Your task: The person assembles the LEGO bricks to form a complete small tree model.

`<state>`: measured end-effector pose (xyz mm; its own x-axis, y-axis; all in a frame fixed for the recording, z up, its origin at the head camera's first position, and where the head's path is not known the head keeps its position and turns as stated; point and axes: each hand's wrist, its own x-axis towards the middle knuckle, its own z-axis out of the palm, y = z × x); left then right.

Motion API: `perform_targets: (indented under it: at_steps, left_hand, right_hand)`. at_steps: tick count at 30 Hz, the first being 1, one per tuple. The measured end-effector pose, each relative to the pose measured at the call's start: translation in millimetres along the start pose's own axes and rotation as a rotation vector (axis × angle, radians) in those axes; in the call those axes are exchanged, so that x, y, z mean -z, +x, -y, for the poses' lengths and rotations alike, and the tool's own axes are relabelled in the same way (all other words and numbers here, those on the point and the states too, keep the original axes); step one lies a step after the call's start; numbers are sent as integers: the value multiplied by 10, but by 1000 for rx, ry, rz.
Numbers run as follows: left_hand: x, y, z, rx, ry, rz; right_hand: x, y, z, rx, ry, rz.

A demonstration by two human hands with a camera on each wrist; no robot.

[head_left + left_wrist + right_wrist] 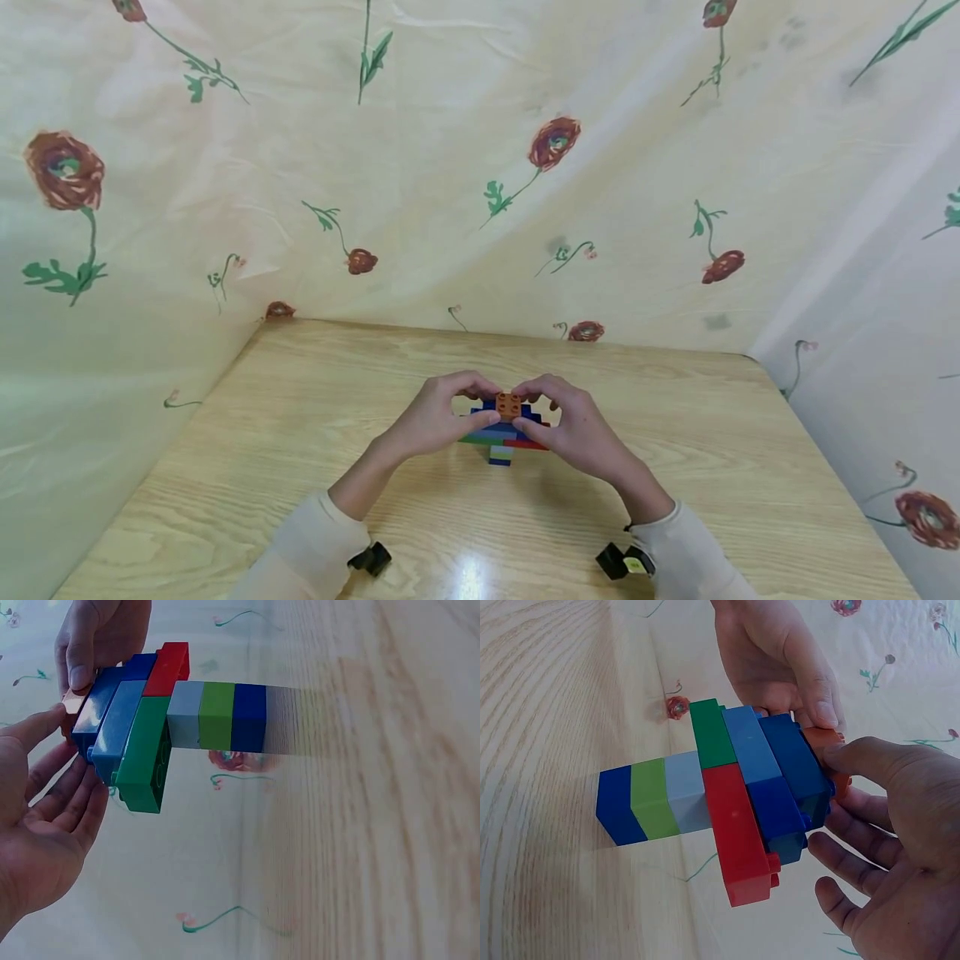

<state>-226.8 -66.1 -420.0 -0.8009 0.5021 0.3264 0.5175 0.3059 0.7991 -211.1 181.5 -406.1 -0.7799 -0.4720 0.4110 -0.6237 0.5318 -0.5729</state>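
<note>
A toy-brick build stands upright on the table: dark blue, lime green and light blue bricks form its narrow stem [216,716]. Above the stem sit a green brick [714,735] and a red brick [739,840], with layers of blue bricks [120,712] over them. An orange brick [508,405] tops the stack, its studs facing up. From the left, my left hand [444,414] pinches it between thumb and forefinger. My right hand [576,427] does the same from the right. The other fingers [855,862] of the right hand curve beside the blue layers.
The wood-grain table [300,400] extends around the build. Flower-printed cloth [420,167] hangs behind it and at both sides. A black device [370,558] is strapped at the left wrist, and another black device [624,561] at the right.
</note>
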Motion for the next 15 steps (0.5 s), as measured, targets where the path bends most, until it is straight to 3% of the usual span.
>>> perform_targets:
  at_steps: [15]
  left_hand:
    - [-5,-8,-4,23,3,7]
  right_hand:
    - [-19,-30,-18,0,17,-4]
